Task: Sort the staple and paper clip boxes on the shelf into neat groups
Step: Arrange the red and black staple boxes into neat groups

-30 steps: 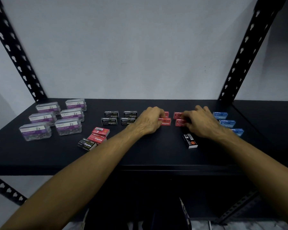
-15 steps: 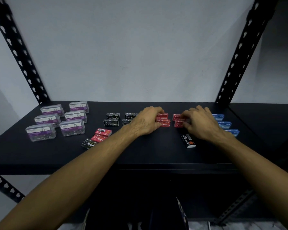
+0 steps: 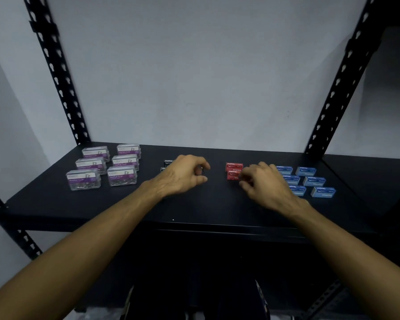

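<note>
Black staple boxes (image 3: 168,163) sit mostly hidden behind the left hand (image 3: 183,176).

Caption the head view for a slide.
Left hand over black staple boxes, right hand at red staple boxes; paper clip boxes left, blue boxes right.

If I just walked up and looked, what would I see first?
Two bare arms reaching onto a black shelf, the left hand and right hand curled near its middle. On the left stand six clear paper clip boxes with purple labels in two neat rows. Red staple boxes sit by the right hand's fingertips, and blue staple boxes line up farther right.
</note>
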Demonstrator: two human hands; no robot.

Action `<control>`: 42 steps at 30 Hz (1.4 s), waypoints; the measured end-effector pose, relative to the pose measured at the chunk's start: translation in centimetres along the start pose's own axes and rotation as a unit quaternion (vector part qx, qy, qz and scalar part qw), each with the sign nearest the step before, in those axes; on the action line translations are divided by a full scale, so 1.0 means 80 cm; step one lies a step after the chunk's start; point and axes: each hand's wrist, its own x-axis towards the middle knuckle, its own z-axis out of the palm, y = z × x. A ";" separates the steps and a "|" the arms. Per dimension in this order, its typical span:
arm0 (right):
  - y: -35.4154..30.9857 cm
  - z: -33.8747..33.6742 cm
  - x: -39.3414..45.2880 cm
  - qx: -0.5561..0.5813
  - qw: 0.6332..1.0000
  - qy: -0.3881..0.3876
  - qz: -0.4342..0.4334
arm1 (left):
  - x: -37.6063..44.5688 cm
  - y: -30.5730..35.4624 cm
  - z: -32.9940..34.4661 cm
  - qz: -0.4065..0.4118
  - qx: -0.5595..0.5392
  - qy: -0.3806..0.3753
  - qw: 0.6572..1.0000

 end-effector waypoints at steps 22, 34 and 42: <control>-0.185 0.055 0.073 0.183 0.978 -0.047 -0.086 | -0.096 -0.120 -0.046 -0.094 0.017 0.023 0.995; -0.185 0.071 0.090 0.157 0.976 -0.088 -0.126 | -0.096 -0.138 -0.032 -0.085 0.044 0.022 0.995; -0.176 0.066 0.085 0.150 0.977 -0.078 -0.130 | -0.089 -0.131 -0.030 -0.101 0.022 0.045 0.994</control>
